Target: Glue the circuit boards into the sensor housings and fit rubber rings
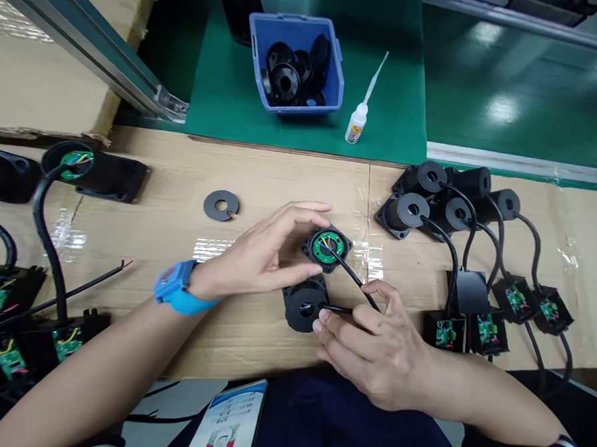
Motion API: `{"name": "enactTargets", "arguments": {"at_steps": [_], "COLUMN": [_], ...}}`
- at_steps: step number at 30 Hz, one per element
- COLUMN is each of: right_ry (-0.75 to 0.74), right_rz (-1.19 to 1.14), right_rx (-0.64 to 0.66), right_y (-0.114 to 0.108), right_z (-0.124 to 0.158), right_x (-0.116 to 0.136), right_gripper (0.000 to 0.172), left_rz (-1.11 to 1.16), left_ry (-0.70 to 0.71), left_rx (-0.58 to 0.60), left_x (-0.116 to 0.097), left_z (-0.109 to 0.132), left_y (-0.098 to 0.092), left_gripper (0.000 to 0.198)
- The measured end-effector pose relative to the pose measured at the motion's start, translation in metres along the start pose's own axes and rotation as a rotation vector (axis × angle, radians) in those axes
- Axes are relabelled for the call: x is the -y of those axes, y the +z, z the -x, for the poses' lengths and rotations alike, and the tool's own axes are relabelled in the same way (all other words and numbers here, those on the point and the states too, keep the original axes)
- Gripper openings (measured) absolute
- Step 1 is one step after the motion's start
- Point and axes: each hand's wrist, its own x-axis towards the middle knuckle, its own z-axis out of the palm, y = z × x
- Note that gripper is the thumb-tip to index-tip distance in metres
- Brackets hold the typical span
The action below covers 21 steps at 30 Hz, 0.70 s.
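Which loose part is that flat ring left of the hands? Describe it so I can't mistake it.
On the cardboard sheet, look just left of the left hand. The flat grey ring lies alone there, thin with a notch cut in its rim, unlike the bulky black housings.

The left hand (272, 249) covers the near-left side of the round housing with the green circuit board (328, 248), so its grip there cannot be made out. The right hand (372, 351) hides where the black cable (355, 280) runs on past the fingers. The glue bottle (356, 125) label is too small to read. The parts in the blue bin (297, 63) overlap, uncountable. The assemblies (3, 328) at left and a printed card (228, 426) below are cut off by the edges.
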Motion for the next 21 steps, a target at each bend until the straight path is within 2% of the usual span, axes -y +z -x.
{"name": "enactTargets", "arguments": {"at_steps": [2,3,7,10,18,21], "right_ry": [0.004,0.005,-0.002,-0.005,-0.058,-0.044], "right_rz": [-0.001,0.000,-0.019,-0.035,-0.006,-0.050], "right_rx": [0.006,0.010,0.053,0.074,-0.025,-0.021], "right_y": [0.000,0.000,-0.001,-0.002,-0.005,-0.006], "right_z": [0.001,0.002,0.006,0.008,-0.001,-0.002], "right_x": [0.000,0.000,-0.002,-0.004,-0.008,-0.010], "right_gripper": [0.016,0.018,0.023,0.025,0.016,0.013], "left_rz": [0.057,0.069,-0.023,-0.095,0.023,0.056], "left_ry": [0.051,0.064,0.133,0.170,0.105,0.094], "left_rx": [0.093,0.107,0.051,0.052,0.200,0.266], "left_x": [0.007,0.009,0.012,0.011,0.007,0.009], "left_z": [-0.006,-0.006,0.005,0.009,-0.012,-0.017], "left_y": [0.002,0.004,0.008,0.006,-0.012,-0.015], "left_gripper": [0.054,0.051,0.029,0.022,0.016,0.016]}}
